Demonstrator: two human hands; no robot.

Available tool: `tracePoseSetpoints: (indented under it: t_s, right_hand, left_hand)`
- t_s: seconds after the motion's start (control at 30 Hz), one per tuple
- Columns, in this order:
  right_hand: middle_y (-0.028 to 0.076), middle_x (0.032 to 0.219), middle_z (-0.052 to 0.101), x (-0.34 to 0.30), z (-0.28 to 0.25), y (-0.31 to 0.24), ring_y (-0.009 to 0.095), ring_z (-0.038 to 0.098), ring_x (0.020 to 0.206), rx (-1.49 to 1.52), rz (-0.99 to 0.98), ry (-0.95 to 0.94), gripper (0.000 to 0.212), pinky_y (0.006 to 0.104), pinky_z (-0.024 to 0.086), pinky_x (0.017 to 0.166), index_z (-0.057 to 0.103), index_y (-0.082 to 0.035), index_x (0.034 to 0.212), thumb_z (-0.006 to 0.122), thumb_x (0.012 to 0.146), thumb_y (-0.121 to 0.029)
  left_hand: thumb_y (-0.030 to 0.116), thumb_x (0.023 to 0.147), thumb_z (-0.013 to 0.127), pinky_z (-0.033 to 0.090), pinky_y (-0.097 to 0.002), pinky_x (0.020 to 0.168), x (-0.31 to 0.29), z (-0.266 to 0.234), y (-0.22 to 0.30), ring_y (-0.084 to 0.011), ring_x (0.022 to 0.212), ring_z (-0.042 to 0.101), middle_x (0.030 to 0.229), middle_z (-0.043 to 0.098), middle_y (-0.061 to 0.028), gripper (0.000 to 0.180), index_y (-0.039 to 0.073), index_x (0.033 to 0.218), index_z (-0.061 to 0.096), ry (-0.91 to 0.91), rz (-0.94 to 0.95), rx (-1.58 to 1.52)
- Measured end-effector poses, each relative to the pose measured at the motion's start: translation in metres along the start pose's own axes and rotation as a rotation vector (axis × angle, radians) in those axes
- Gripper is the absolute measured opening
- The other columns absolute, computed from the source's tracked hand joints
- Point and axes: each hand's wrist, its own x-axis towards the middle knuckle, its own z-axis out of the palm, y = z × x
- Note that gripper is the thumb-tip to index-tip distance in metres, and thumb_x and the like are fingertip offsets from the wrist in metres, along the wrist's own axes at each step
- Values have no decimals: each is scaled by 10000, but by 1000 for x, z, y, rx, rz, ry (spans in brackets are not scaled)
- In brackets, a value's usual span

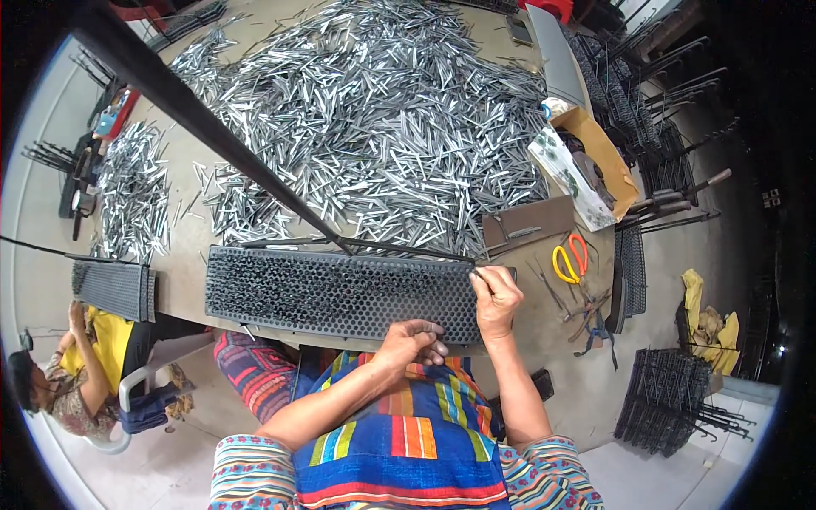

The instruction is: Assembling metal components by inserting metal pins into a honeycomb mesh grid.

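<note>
A long black perforated panel (340, 293) lies along the table's near edge in front of me. Short dark bristle-like bits crowd its left part, while round holes show plainly toward the right. My right hand (496, 299) is at the panel's right end, fingers pinched together near the top corner; whatever is between them is hidden. Lower down, my left hand (410, 345) rests by the panel's bottom edge with its fingers curled in and tips darkened. I cannot make out what it holds. Behind the panel spreads a large heap of thin silvery strips (382, 127).
A black pole (212, 127) slants down to the panel. On the right are a brown plate (529, 224), scissors (570, 259) with yellow and orange handles, and an open cardboard box (586, 166). Black racks (663, 399) stand beyond. A co-worker (76, 374) sits at left by another panel (113, 289).
</note>
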Motion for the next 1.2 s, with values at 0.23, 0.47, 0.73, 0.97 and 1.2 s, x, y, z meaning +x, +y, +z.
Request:
tracePoseSetpoints:
  t_s: [0.23, 0.47, 0.73, 0.97, 1.2]
  right_hand:
    - [99, 792, 653, -2, 0, -2, 177, 626, 692, -11, 142, -27, 124, 272, 481, 623, 684, 32, 872, 683, 748, 35]
    - [119, 799, 630, 0, -3, 6, 280, 630, 688, -178, -6, -101, 119, 340, 493, 623, 684, -11, 881, 681, 762, -18]
    - [142, 902, 612, -13, -18, 3, 293, 619, 740, -160, -24, -150, 263, 350, 497, 662, 634, 1, 1003, 664, 743, 23]
    - [142, 884, 602, -16, -15, 1, 289, 592, 707, -161, -21, -88, 299, 351, 470, 612, 624, 7, 997, 679, 705, 47]
    - [146, 849, 619, -11, -16, 3, 327, 606, 754, -149, -36, -79, 291, 385, 495, 671, 645, -6, 943, 700, 660, 34]
  left_hand:
    - [58, 924, 502, 561, -281, 651, 2, -3, -2, -175, 667, 659, 845, 690, -136, 217, -31, 1100, 591, -8, -5, 16]
    - [57, 893, 553, 552, -296, 719, -41, -7, 26, -166, 740, 647, 906, 679, -146, 285, -41, 1160, 561, -131, -5, -25]
    - [76, 884, 573, 527, -282, 630, -150, -32, 150, -184, 732, 641, 928, 659, -156, 274, -32, 1136, 558, 174, 984, 15]
    - [-45, 778, 578, 518, -302, 793, -57, -66, 248, -192, 992, 611, 1130, 604, -112, 411, 18, 1184, 553, 360, 1028, 965]
    - [-58, 698, 533, 404, -427, 1022, 92, -52, 286, -380, 1247, 436, 1366, 435, -187, 607, 20, 1293, 440, 312, 1064, 1941]
